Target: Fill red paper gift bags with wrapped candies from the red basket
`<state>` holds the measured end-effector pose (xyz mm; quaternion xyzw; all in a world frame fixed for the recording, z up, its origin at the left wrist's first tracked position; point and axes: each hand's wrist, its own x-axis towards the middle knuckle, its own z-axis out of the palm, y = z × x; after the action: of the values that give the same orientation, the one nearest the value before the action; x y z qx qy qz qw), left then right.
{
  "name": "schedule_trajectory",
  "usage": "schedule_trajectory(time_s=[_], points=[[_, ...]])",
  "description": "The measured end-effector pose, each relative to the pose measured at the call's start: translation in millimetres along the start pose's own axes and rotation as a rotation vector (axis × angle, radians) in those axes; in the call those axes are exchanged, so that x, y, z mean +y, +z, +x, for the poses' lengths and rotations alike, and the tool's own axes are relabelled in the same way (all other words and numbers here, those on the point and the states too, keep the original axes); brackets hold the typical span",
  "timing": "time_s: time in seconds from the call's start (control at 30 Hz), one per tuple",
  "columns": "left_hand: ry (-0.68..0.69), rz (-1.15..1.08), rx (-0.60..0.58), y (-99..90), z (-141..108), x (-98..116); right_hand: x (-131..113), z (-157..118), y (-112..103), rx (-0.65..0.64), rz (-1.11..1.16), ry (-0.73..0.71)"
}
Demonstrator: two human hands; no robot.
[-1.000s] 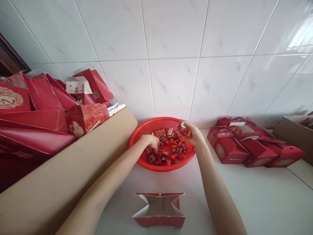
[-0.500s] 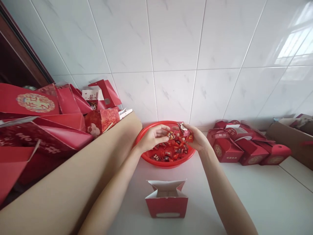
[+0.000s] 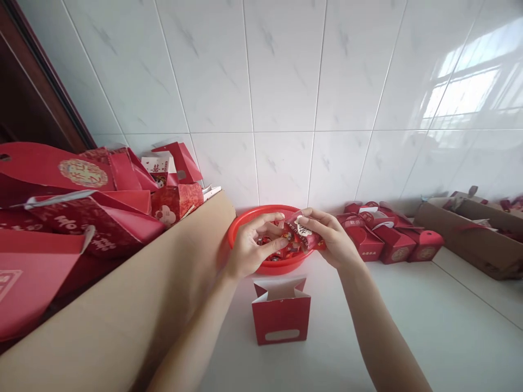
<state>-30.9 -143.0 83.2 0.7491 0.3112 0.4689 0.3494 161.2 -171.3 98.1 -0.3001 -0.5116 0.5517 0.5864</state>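
Observation:
My right hand (image 3: 333,239) is closed round several wrapped candies (image 3: 303,234) in red and maroon wrappers, above the right side of a red plastic basket (image 3: 281,268). Facing it, my left hand (image 3: 255,245) has its thumb and fingers curled at the near end of the same candies, gripping a wrapper there; its fingertips partly cover what is pinched. More wrapped candies lie in the basket, mostly hidden behind my hands. Between my forearms, in front of the basket, stands a red paper gift box (image 3: 281,321) with its top open.
A large cardboard carton (image 3: 163,283) on the left is heaped with red gift boxes (image 3: 106,218). Several closed red gift boxes (image 3: 402,245) stand together right of the basket. Another cardboard box (image 3: 469,239) is farther right. A white tiled wall (image 3: 281,163) rises behind.
My hands have come together over the basket, bringing the candies between them. The view has shifted, so the open gift box appears slightly higher and closer to the basket.

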Motion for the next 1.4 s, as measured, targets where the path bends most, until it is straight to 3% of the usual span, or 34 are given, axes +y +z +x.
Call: schedule_trajectory(time_s=[0.23, 0.37, 0.43, 0.5, 0.57, 0.63, 0.83, 1.07, 1.2, 1.4], points=[[-0.016, 0.013, -0.046, 2.7, -11, 2, 4, -7, 3, -0.032, -0.153, 0.006], [-0.017, 0.1, -0.139, -15.3, -16, 12, 5, -8, 2, 0.034, -0.157, -0.039], [-0.017, 0.204, -0.244, -29.8, -22, 19, 4, -9, 0, 0.064, -0.158, -0.058], [-0.067, 0.307, -0.429, -42.3, -27, 25, 0, -12, -2, 0.058, -0.179, -0.052], [-0.134, 0.348, -0.593, -48.1, -31, 28, -3, -15, -3, 0.0, -0.215, -0.023], [-0.177, 0.353, -0.675, -45.9, -32, 28, -4, -17, -1, -0.09, -0.268, 0.008], [-0.275, 0.554, -0.596, -29.0, -20, 13, 7, -16, 10, -0.283, -0.551, -0.054], [-0.376, 0.552, -0.588, -35.5, -19, 1, 17, -11, 18, -0.273, -0.755, -0.16], [-0.35, 0.52, -0.619, -36.3, -18, 0, 21, -10, 15, -0.348, -0.771, -0.125], [-0.356, 0.494, -0.632, -36.3, -16, 1, 30, -6, 13, -0.299, -0.946, -0.233]])
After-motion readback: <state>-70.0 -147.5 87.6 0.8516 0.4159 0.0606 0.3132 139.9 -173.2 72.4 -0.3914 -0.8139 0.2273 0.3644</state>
